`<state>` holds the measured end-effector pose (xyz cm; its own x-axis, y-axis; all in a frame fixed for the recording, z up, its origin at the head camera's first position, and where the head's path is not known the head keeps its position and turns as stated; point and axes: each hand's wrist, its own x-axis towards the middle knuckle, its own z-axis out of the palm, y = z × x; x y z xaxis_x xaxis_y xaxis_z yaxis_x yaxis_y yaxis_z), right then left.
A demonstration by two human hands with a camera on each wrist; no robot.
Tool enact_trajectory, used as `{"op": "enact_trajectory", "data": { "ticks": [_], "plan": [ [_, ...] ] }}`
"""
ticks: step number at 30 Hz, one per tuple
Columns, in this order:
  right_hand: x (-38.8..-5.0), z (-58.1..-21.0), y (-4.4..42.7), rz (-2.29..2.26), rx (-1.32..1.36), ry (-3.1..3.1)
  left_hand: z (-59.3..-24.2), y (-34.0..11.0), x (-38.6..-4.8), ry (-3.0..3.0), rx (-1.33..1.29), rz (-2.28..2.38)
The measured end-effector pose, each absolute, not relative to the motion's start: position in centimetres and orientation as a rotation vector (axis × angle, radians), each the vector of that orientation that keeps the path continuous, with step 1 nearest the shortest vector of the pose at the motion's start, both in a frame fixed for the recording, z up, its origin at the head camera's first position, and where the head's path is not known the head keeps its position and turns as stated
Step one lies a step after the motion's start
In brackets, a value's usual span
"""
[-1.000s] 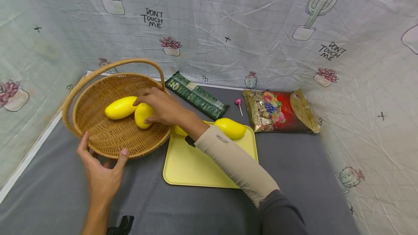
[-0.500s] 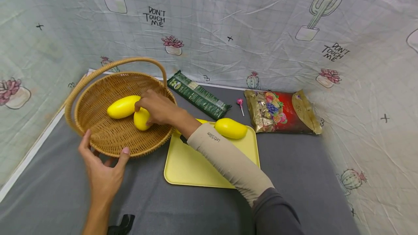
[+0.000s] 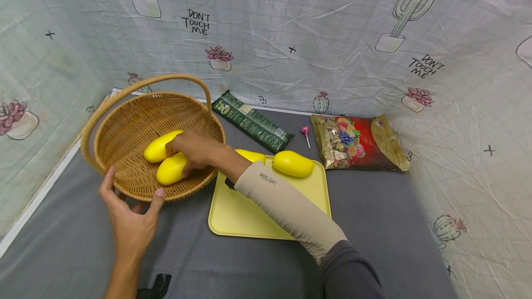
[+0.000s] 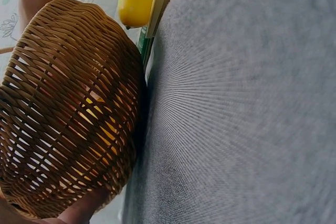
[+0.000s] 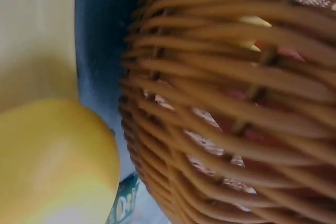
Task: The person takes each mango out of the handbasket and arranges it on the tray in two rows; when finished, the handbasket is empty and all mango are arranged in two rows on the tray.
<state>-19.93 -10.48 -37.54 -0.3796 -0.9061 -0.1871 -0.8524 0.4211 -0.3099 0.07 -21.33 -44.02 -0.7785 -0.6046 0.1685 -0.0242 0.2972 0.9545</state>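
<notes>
A wicker basket (image 3: pixel 145 105) with a tall arched handle stands at the left. My left hand (image 3: pixel 130 225) holds its near rim, thumb and index finger spread along the edge; in the left wrist view a digit lies against the weave. My right hand (image 3: pixel 195 151) reaches inside over the right rim and grips a yellow mango (image 3: pixel 170 170), thumb on its near side. Touching or very close behind that one lies a second mango (image 3: pixel 160 146). Two more mangoes sit along the far side of a yellow tray (image 3: pixel 249 216), one (image 3: pixel 293 164) in plain sight, the other (image 3: pixel 251 156) partly behind my right forearm.
Behind the tray lie a long green packet (image 3: pixel 253 121), a pink lollipop (image 3: pixel 305 131) and a red and gold candy bag (image 3: pixel 359 142). A printed cloth wall (image 3: pixel 266 36) closes off the back of the grey table (image 3: pixel 374 225).
My right hand has moved the gripped mango toward the near side of the basket and lowered it. The other mango in the basket has shifted slightly nearer and right. My left hand stays put.
</notes>
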Motion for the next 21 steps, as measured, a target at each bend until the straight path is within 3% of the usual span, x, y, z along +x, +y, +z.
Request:
{"op": "enact_trajectory", "data": {
  "ticks": [21],
  "plan": [
    [-17.8,-35.4,-6.8,-0.511,-1.547,2.409,-44.0,-21.4,0.0,-2.023,0.558,-1.556]
  ]
}}
